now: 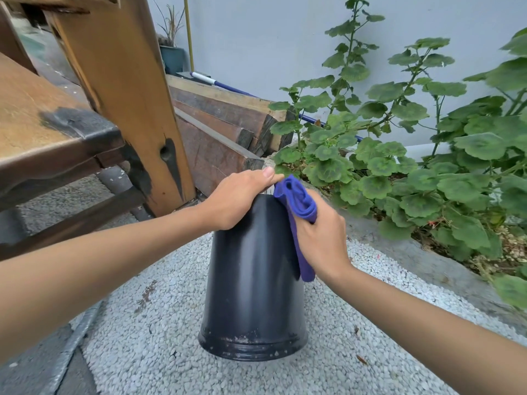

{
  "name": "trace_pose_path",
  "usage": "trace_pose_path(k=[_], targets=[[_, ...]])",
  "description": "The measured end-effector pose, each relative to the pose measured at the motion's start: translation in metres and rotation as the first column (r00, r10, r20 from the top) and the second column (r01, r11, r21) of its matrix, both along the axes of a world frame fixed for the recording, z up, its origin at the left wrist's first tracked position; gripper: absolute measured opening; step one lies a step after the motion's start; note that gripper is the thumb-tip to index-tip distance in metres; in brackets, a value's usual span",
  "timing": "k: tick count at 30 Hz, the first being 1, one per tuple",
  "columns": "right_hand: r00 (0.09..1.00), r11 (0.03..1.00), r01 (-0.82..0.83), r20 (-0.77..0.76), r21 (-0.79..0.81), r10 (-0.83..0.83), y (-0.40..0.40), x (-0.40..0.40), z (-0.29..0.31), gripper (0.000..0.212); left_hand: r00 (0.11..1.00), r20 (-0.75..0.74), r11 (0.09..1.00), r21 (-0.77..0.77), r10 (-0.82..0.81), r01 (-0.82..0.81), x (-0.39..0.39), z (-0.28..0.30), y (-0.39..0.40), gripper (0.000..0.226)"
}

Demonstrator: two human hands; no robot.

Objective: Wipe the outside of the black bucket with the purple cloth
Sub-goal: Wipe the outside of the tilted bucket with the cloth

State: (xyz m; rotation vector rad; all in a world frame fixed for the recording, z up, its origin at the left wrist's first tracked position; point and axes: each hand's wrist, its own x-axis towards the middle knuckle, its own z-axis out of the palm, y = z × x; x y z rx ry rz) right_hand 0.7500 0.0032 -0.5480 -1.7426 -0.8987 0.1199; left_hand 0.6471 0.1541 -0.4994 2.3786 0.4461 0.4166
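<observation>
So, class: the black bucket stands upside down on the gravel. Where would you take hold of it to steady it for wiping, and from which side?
Grip the upturned base at the top of the bucket, coming from above. The walls taper upward, so the narrow top fits a palm, as the left hand shows. That leaves the sides free for the right hand with the cloth.

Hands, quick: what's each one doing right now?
Left hand: grips the top of the upturned black bucket.
Right hand: holds the purple cloth against the bucket's side.
</observation>
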Motion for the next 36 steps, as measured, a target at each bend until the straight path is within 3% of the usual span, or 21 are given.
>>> trace_pose_path(k=[4, 9, 15, 17, 19, 22, 26, 33, 36], targets=[[0.997, 0.997, 0.068, -0.038, 0.038, -0.067, 0.019, -0.001, 0.001, 0.026, 0.998, -0.012, 0.995, 0.074, -0.063, 0.064, 0.0, -0.009, 0.01, 0.079], [0.993, 0.993, -0.042, 0.102, -0.109, 0.053, 0.035, -0.02, -0.011, 0.044, 0.991, 0.104, 0.933, -0.341, -0.085, 0.116, 0.005, -0.012, 0.02, 0.082], [0.856, 0.918, -0.161, 0.411, -0.362, 0.313, 0.009, -0.051, -0.036, 0.068, 0.998, 0.037, 0.905, -0.42, -0.05, 0.061, 0.005, -0.001, 0.014, 0.092], [0.797, 0.911, -0.161, 0.494, -0.381, 0.348, 0.0, -0.055, -0.044, 0.068, 0.999, 0.002, 0.942, -0.335, -0.036, 0.035, 0.009, -0.001, 0.014, 0.09], [0.743, 0.91, -0.168, 0.558, -0.38, 0.37, -0.008, -0.057, -0.049, 0.065, 0.997, -0.069, 0.992, -0.126, -0.02, 0.012, 0.013, -0.002, 0.015, 0.089], [0.685, 0.902, -0.196, 0.605, -0.385, 0.407, -0.021, -0.062, -0.06, 0.067, 0.992, -0.115, 0.984, 0.179, 0.041, -0.02, 0.016, -0.001, 0.009, 0.083], [0.623, 0.881, -0.238, 0.632, -0.408, 0.461, -0.041, -0.067, -0.073, 0.079, 0.992, -0.078, 0.96, 0.269, 0.102, -0.078, 0.019, -0.005, 0.005, 0.068], [0.577, 0.802, -0.415, 0.558, -0.429, 0.597, -0.083, -0.061, -0.093, 0.063, 0.991, 0.014, 0.937, 0.322, 0.136, -0.133, 0.018, -0.012, 0.003, 0.055], [0.568, 0.741, -0.487, 0.477, -0.462, 0.67, -0.095, -0.047, -0.098, 0.078, 0.994, 0.003, 0.923, 0.369, 0.113, -0.106, 0.015, -0.012, 0.003, 0.051]])
